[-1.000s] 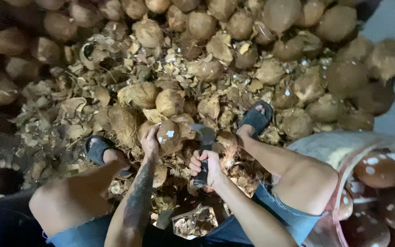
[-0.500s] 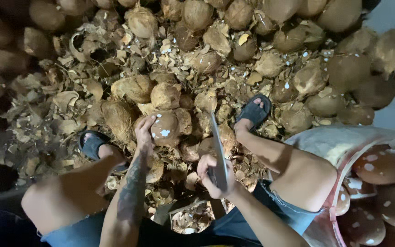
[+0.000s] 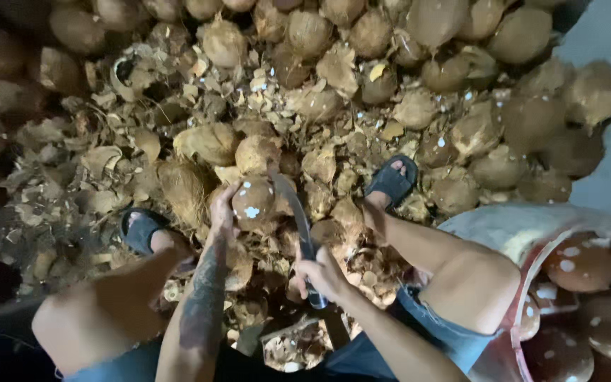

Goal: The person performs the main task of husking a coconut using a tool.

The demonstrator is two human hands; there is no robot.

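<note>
Brown and flecked with white, a partly peeled coconut (image 3: 252, 201) sits on the heap of shell scraps between the person's knees, near the middle of the view. The left hand (image 3: 222, 211) grips its left side, fingers curled around it, steadying it. The right hand (image 3: 317, 274) is clenched on the dark handle of a long curved knife (image 3: 293, 209), whose blade runs up and left from the fist so that its upper part lies against the right side of the coconut. A tattoo shows along the left forearm.

Around the coconut lie husk fragments and broken shell pieces (image 3: 114, 170), spread across the ground to the left edge. A dark sandal (image 3: 139, 230) sits on the left foot, another sandal (image 3: 392, 180) on the right foot, both planted on the scraps. Beyond them a pile of whole husked coconuts (image 3: 461, 78) fills the top edge and the right side. At the lower right corner a pale tub (image 3: 510, 233) holds peeled brown coconuts (image 3: 581, 262) spotted with white.
</note>
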